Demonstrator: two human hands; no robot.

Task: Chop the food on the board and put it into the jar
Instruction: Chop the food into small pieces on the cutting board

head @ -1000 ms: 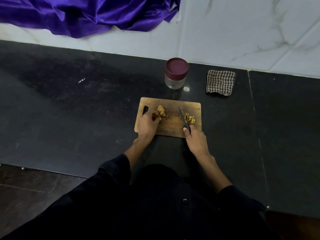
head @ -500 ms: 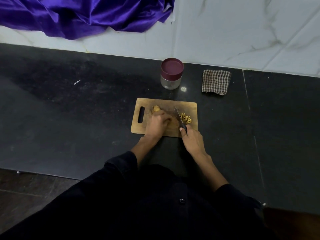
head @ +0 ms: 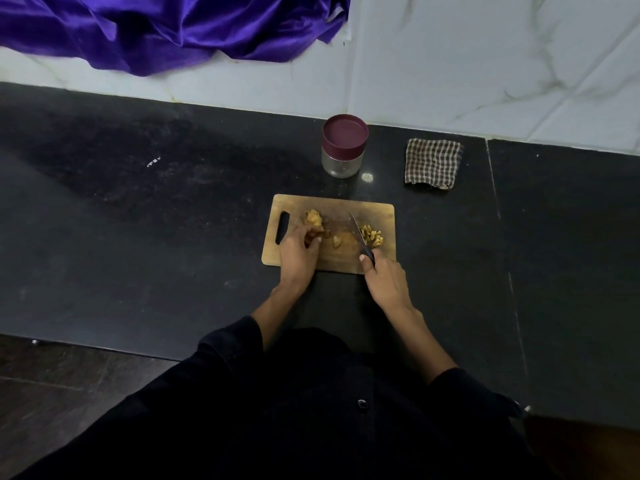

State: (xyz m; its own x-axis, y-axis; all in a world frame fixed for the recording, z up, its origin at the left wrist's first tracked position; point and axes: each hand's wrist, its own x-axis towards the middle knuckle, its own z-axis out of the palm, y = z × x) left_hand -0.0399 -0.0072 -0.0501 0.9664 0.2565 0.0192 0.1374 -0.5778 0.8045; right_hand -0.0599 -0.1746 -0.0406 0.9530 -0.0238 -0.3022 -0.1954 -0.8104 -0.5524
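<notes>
A wooden cutting board (head: 381, 213) lies on the black counter. On its left part sits an uncut tan lump of food (head: 313, 217). My left hand (head: 298, 254) pinches another piece of food at its fingertips, just below that lump. A small cut bit (head: 336, 241) lies in the board's middle. A pile of chopped pieces (head: 372, 235) sits on the right part. My right hand (head: 384, 280) grips the black handle of a knife (head: 357, 228), whose blade rests beside the chopped pile. The glass jar (head: 341, 164) with a maroon lid on stands behind the board.
A folded checked cloth (head: 433, 163) lies to the right of the jar. Purple satin fabric (head: 166, 26) hangs over the white marble wall at the back left. The counter's front edge runs below my arms.
My left hand drew back to the left with a piece of food, uncovering a small bit on the board's middle. The knife stayed beside the chopped pile.
</notes>
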